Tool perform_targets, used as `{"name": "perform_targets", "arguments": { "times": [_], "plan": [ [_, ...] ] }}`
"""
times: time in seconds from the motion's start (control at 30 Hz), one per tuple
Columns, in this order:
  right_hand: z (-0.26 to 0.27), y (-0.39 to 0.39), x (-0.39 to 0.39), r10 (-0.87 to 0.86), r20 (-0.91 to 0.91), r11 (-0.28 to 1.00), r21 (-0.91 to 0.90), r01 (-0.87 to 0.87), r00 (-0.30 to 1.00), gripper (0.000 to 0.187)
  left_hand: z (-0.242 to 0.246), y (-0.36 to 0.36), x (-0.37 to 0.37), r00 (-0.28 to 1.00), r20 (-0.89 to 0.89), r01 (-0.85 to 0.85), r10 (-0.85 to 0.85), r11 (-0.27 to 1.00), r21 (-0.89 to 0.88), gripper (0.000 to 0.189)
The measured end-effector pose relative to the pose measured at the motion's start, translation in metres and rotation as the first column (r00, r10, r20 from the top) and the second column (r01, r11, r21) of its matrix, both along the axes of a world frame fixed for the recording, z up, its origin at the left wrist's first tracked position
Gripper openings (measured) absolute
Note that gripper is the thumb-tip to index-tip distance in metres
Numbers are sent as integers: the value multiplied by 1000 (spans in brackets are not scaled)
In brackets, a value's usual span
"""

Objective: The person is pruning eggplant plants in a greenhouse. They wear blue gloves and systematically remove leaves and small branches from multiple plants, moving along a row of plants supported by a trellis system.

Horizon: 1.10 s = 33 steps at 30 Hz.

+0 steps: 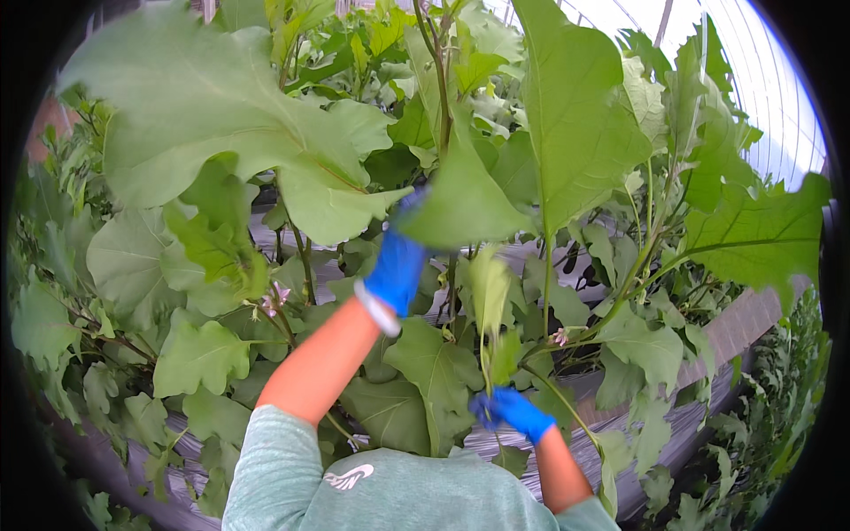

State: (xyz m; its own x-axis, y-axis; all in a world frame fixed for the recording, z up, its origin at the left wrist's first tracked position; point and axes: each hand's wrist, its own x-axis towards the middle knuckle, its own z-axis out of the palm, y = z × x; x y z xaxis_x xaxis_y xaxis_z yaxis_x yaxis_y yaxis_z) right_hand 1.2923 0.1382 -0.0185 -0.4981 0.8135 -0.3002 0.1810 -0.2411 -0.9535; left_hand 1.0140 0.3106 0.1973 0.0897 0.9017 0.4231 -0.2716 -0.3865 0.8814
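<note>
In a blue glove with a white band at the wrist, my left hand reaches up among eggplant plants. A large blurred leaf covers its fingers, so its hold is hidden. Close to it rises a dark upright eggplant stem. Lower down, in front of my chest, my right hand, also gloved in blue, has its fingers closed around the thin stalk of a leafy eggplant shoot. The shoot points upward and its pale leaf is blurred by motion.
Broad eggplant leaves hang close on the left, and another tall leaf stands at right. Pink-purple flowers show on branches. Plastic mulch film covers the soil. A greenhouse roof curves overhead.
</note>
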Motion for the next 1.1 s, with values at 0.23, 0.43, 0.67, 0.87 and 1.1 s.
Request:
{"name": "perform_targets", "arguments": {
  "times": [0.23, 0.43, 0.67, 0.87, 1.1],
  "plan": [
    [13, -101, 27, 409, 830, 881, -251, -401, 380, 43, 104, 130, 24, 916, 58, -400, 397, 915, 53, 40],
    [162, 37, -102, -300, 288, 376, 912, -165, 909, 26, 103, 144, 57, 991, 86, -110, 100, 987, 114, 22],
    [254, 174, -96, -806, 265, -44, 865, -501, 529, 16, 108, 144, 57, 994, 68, -96, 90, 991, 98, 20],
    [330, 192, -77, -620, 4, 375, 880, 292, 785, 31, 111, 127, 68, 994, 102, 41, -39, 999, -15, 22],
    [409, 208, -80, -447, -337, 487, 685, 541, 829, 23, 105, 87, 72, 879, 281, 391, -385, 920, 37, 27]
  ]
}}
